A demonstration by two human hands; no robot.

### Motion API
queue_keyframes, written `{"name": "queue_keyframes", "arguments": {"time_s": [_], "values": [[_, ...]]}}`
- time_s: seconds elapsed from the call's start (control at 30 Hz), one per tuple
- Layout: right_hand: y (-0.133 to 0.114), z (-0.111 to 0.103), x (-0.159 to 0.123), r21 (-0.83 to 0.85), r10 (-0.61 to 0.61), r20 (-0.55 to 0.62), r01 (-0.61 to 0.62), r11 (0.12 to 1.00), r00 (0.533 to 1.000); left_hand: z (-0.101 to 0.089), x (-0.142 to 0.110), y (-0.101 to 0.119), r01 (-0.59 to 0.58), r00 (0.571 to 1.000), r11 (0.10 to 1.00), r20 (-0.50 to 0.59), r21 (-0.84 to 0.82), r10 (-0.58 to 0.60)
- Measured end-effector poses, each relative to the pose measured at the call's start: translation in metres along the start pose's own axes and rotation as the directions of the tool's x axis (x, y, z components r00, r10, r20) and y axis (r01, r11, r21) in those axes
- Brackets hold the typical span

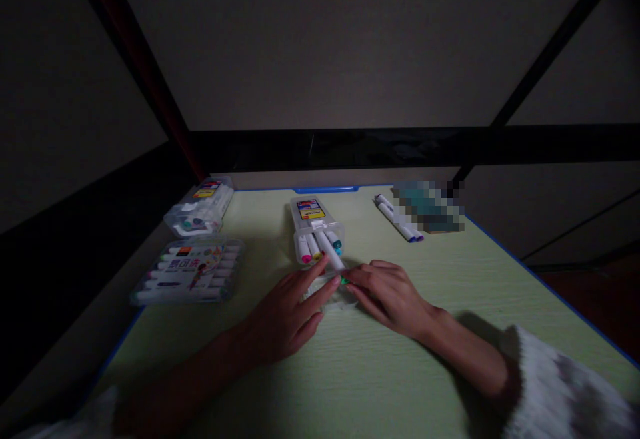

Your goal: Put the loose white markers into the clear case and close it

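Note:
A clear plastic marker case (pixel 316 214) lies in the middle of the table, its near end open. Pink, yellow and teal marker ends show in its mouth. One white marker (pixel 331 254) with a green end sticks out toward me, partly inside the case. My right hand (pixel 393 296) pinches this marker by its green end. My left hand (pixel 295 306) lies beside it on the left, fingers stretched apart. Its fingertips are close to the marker; whether they touch it I cannot tell. The case's translucent flap (pixel 336 298) rests under and between both hands.
On the left lie another clear marker case (pixel 200 206) and a flat pack of markers (pixel 187 271). Two loose markers (pixel 400 220) and a blurred-out greenish item (pixel 430 206) lie at the back right. A blue strip edges the pale green table (pixel 350 372); behind it stands a wall.

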State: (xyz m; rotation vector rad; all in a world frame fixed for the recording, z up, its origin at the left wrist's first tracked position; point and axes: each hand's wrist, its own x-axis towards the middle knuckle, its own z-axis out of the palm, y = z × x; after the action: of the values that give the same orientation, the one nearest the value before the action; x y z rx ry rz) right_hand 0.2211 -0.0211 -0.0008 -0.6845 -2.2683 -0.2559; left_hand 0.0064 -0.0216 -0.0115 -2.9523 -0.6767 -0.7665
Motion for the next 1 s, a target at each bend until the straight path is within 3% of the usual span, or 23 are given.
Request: {"name": "queue_keyframes", "arguments": {"time_s": [1.0], "values": [[0.0010, 0.0006, -0.0013, -0.009, -0.002, 0.062, 0.003, 1.000, 0.998, 0.0014, 0.0000, 0.0004, 0.033, 0.999, 0.999, 0.005, -0.022, -0.033]]}}
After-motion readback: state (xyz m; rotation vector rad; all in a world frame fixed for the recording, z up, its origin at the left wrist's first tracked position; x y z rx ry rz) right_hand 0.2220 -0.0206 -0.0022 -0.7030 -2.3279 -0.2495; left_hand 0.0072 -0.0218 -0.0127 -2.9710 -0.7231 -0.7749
